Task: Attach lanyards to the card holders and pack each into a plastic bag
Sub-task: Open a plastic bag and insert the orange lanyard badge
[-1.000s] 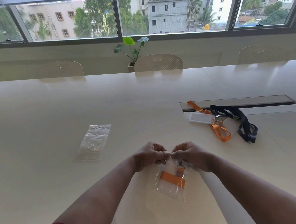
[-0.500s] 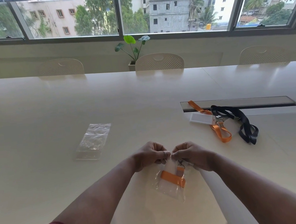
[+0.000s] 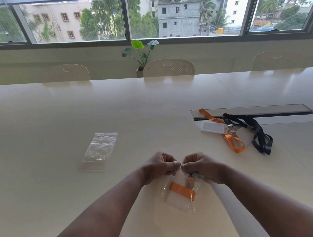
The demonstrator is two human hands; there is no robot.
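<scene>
Both hands at the near middle of the table (image 3: 74,117), knuckles almost touching. Left hand (image 3: 157,166) and right hand (image 3: 201,164) each pinch the top edge of a clear plastic bag (image 3: 180,202) between curled fingers and thumb. Bag lies on the table below the hands; inside it a card holder (image 3: 176,200) with an orange lanyard (image 3: 182,190) folded across it, metal clip up near the right hand. Spare empty bag (image 3: 99,151) lies flat to the left, well apart. To the right, near the table's cable slot (image 3: 267,115): a second card holder (image 3: 212,128) clipped to another orange lanyard (image 3: 233,141), black lanyard (image 3: 257,132) just beside it, straps overlapping at the clips
</scene>
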